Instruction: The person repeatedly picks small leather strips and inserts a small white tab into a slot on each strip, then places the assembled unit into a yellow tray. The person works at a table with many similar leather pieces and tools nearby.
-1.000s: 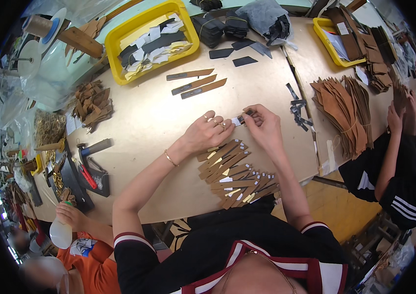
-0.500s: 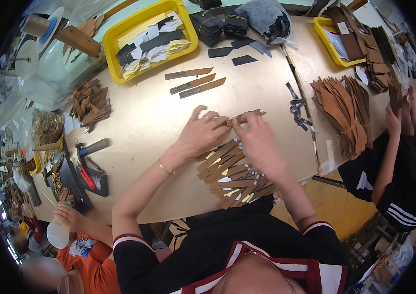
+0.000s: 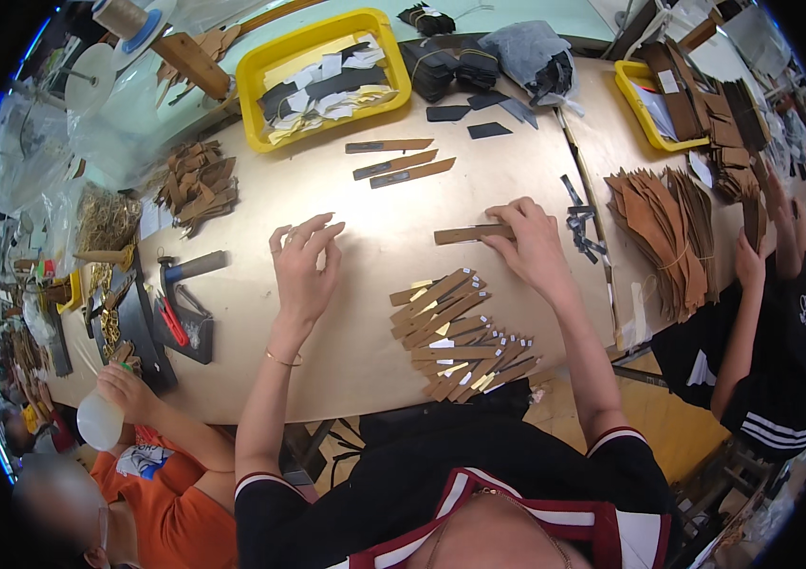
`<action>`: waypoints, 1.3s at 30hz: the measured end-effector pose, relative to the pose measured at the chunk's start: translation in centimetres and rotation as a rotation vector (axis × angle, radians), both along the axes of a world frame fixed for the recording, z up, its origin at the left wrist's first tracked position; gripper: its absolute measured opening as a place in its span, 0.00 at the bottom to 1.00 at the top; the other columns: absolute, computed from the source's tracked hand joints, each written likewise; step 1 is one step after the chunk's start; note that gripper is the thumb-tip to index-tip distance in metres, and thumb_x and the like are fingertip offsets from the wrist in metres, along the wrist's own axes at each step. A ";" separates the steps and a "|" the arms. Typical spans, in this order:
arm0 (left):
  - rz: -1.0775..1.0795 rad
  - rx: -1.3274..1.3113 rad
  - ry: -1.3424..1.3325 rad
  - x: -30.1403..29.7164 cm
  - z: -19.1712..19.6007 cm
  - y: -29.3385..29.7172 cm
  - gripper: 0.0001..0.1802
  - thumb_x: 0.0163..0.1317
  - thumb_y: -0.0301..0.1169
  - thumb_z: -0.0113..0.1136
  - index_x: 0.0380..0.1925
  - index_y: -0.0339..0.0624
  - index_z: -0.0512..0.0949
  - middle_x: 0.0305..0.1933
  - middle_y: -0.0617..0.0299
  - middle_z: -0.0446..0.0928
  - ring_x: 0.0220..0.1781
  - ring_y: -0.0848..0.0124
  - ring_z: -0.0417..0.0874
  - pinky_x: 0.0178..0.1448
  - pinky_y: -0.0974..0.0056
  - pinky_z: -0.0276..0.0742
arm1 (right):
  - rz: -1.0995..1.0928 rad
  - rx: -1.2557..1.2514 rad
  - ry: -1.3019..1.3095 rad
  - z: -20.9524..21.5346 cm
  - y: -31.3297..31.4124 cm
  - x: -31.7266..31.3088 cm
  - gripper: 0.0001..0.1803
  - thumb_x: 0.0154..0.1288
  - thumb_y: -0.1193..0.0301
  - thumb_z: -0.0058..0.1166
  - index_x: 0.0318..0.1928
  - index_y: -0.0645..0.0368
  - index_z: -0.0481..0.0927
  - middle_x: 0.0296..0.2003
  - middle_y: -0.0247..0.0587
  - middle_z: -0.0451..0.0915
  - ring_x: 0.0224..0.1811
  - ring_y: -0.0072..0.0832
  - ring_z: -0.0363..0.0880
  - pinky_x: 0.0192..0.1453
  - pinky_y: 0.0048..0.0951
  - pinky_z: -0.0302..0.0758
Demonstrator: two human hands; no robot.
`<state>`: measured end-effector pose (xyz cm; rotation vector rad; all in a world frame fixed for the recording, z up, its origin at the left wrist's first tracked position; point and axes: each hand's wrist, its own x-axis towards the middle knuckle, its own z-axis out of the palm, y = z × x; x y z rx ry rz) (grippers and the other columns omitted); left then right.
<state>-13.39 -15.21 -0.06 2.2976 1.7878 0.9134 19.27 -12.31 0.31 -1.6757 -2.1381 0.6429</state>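
Strip pinched in your right hand, left hand apart

Your right hand [image 3: 531, 242] holds a narrow brown leather-like strip [image 3: 458, 234] near its right end, the grip closed down to a pinch between thumb and fingers. The strip's free left end points across the counter [image 3: 389, 223] toward your left hand [image 3: 308, 266], well apart from it. Whether the strip touches the surface, you cannot tell from this angle. Your left grip is wide, its fingers loosely curled and spread.

A broad stretch of bare surface lies between your hands. Below the strip, a fan of tagged brown strips [image 3: 450, 332] spreads down close to the counter's near edge, between your forearms. Beyond your hands, three brown strips with dark patches [image 3: 397, 166] lie side by side, short of the yellow tray [image 3: 250, 104].

On the right, small dark strips [image 3: 583, 226] lie just beside your right hand, before the counter's dark seam [image 3: 572, 142]. Past that seam is a tied bundle of brown pieces [image 3: 664, 232]. Left of your left hand are a hammer [image 3: 194, 266] and a red-handled tool [image 3: 172, 322].
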 end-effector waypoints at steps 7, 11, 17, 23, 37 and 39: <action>-0.059 -0.002 -0.058 2.3 -1.1 3.8 0.10 0.62 0.28 0.64 0.44 0.46 0.84 0.51 0.61 0.83 0.51 0.66 0.82 0.66 0.54 0.63 | 0.125 -0.504 0.525 0.7 -0.5 -0.6 0.17 0.65 0.63 0.64 0.50 0.59 0.85 0.40 0.43 0.85 0.44 0.38 0.82 0.57 0.37 0.75; -0.124 -0.013 0.025 5.1 -2.1 6.4 0.12 0.63 0.34 0.64 0.44 0.45 0.84 0.55 0.54 0.80 0.56 0.60 0.80 0.67 0.52 0.63 | 0.243 -0.117 0.306 0.4 0.0 -1.7 0.20 0.68 0.57 0.61 0.52 0.57 0.85 0.53 0.49 0.80 0.59 0.40 0.75 0.66 0.42 0.67; -0.167 0.032 0.249 7.8 -3.3 9.3 0.10 0.64 0.34 0.62 0.44 0.46 0.84 0.57 0.56 0.78 0.56 0.61 0.78 0.68 0.52 0.62 | -0.137 0.323 -0.349 -2.5 8.7 -2.0 0.25 0.74 0.52 0.47 0.66 0.46 0.76 0.76 0.53 0.51 0.79 0.51 0.43 0.79 0.56 0.42; -0.218 0.036 0.259 7.6 -3.1 9.8 0.08 0.63 0.31 0.63 0.41 0.44 0.84 0.54 0.59 0.80 0.56 0.64 0.78 0.68 0.53 0.62 | -0.056 0.204 -0.244 -2.9 4.8 -1.7 0.28 0.75 0.52 0.46 0.68 0.52 0.73 0.78 0.54 0.45 0.81 0.51 0.36 0.79 0.60 0.34; -0.426 -0.752 -0.479 11.6 1.7 3.4 0.07 0.71 0.26 0.54 0.45 0.36 0.77 0.29 0.55 0.81 0.30 0.65 0.82 0.36 0.64 0.77 | -0.014 -0.515 0.917 0.3 -0.4 0.2 0.29 0.64 0.70 0.66 0.64 0.61 0.74 0.52 0.38 0.80 0.47 0.18 0.79 0.51 0.23 0.76; -0.345 -0.850 -0.691 11.9 1.3 3.5 0.08 0.71 0.26 0.55 0.46 0.33 0.77 0.29 0.59 0.81 0.30 0.73 0.82 0.36 0.68 0.77 | -0.098 -0.467 0.871 0.1 0.3 0.0 0.25 0.64 0.74 0.65 0.61 0.63 0.77 0.47 0.37 0.83 0.42 0.17 0.80 0.46 0.20 0.77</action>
